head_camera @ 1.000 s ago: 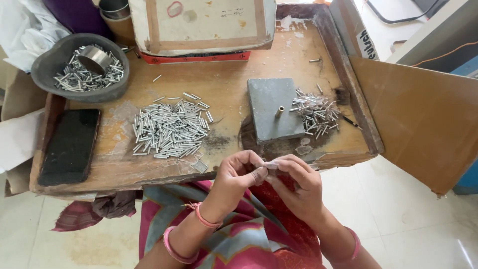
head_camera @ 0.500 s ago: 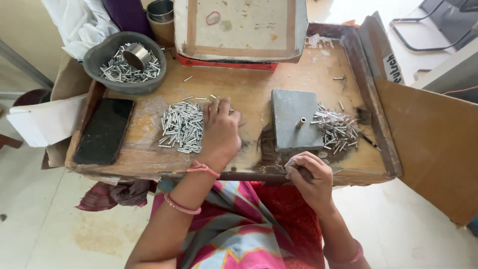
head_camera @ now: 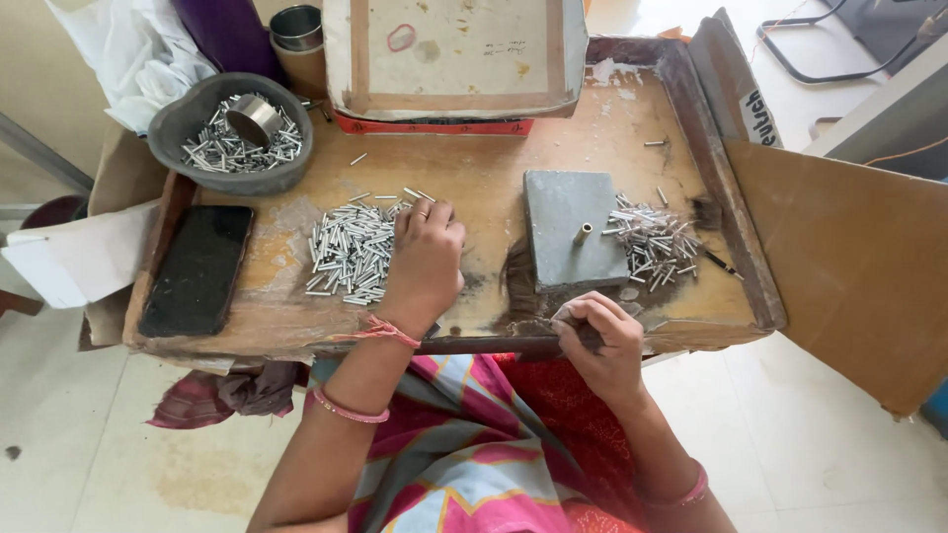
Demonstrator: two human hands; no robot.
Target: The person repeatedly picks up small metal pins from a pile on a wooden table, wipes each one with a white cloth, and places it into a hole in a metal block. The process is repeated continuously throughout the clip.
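Head view: a person is sitting at a wooden tray (head_camera: 296,326) on the lap, both hands working over it.
Left hand (head_camera: 425,262): it is lying palm down, fingers curled, on the right edge of a tube pile (head_camera: 351,252); whether the fingertips are pinching a tube cannot be told.
Right hand (head_camera: 597,341): it is resting at the near rim of the tray, thumb and fingers pressed together around a dark tuft (head_camera: 583,331) of fibre.
Tube pile: short silvery tubes are lying loose, touching and just left of the left hand.
Block (head_camera: 573,242): a grey slab with a small upright peg is sitting between the hands, just beyond the right hand.
Second pile (head_camera: 652,237): more tubes are lying just right of the block, beyond the right hand.
Phone (head_camera: 197,271): a dark phone is lying well left of the left hand.
Bowl (head_camera: 178,123): a grey bowl holding tubes and a metal ring is standing far beyond the left hand, to its left.
Box (head_camera: 454,54): a flat cardboard box is sitting at the far rim, beyond both hands.
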